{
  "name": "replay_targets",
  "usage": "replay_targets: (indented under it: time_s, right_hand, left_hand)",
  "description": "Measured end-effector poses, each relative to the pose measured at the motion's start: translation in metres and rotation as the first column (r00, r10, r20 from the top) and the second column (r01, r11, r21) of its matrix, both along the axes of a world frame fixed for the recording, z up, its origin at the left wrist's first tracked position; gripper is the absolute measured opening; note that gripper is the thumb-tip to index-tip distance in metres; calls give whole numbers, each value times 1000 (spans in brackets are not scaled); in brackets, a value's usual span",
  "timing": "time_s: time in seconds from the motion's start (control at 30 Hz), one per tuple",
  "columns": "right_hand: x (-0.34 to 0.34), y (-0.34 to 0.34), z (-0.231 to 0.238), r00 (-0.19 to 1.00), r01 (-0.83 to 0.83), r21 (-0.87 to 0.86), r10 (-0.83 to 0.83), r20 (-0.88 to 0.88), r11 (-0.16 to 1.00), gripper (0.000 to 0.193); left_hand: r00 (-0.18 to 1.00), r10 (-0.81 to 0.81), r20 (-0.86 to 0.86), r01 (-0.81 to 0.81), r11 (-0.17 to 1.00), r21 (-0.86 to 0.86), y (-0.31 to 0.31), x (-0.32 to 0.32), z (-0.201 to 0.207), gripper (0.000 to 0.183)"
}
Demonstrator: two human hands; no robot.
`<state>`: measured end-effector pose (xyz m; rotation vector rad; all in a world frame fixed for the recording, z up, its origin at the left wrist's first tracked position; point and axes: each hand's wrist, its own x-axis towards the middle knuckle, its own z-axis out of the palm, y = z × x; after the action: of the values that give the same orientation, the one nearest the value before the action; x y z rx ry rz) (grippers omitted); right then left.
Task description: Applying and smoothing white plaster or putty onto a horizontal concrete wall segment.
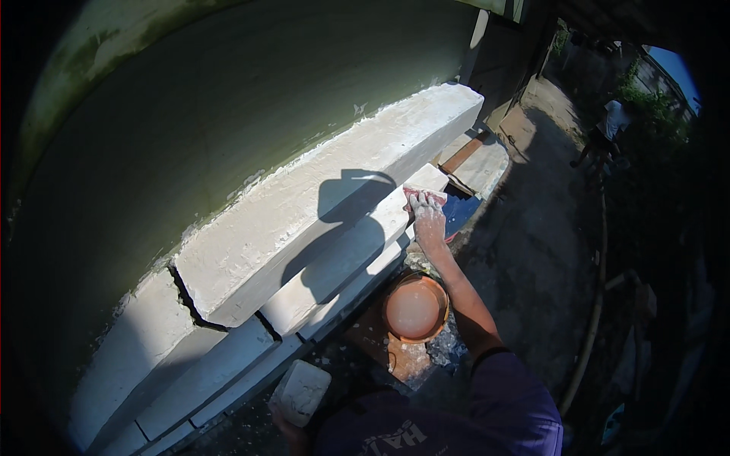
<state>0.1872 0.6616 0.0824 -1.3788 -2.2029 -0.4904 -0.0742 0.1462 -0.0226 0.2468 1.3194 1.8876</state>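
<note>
My right hand [428, 216], dusted white, is closed around a red pad smeared with white [414, 190]. It presses the pad against the far end of the middle white ledge [342, 247]. Low in the view, my left hand [287, 429] grips a pale rounded-square piece coated in white [303, 391]; whether that is a tub or a solid block I cannot tell. Above the middle ledge runs the thick top ledge [327, 197], rough with white coating where it meets the wall. Shadows of my head and arm fall across both ledges.
Beside my right forearm stands an orange bucket [414, 308] of cloudy liquid. Dark gaps split the stepped ledges into sections, with another section [141, 349] at left. A dark green wall [251, 114] rises behind. Beyond the path [532, 205], another person [610, 125] bends at far right.
</note>
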Motion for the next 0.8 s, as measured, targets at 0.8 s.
replay_targets:
  time_s: [0.8]
  right_hand:
    - [-76, -181, 31, 884, -459, -265, 465, -42, 848, 58]
  left_hand:
    - [1000, 5, 20, -5, 1000, 22, 13, 10, 18, 56]
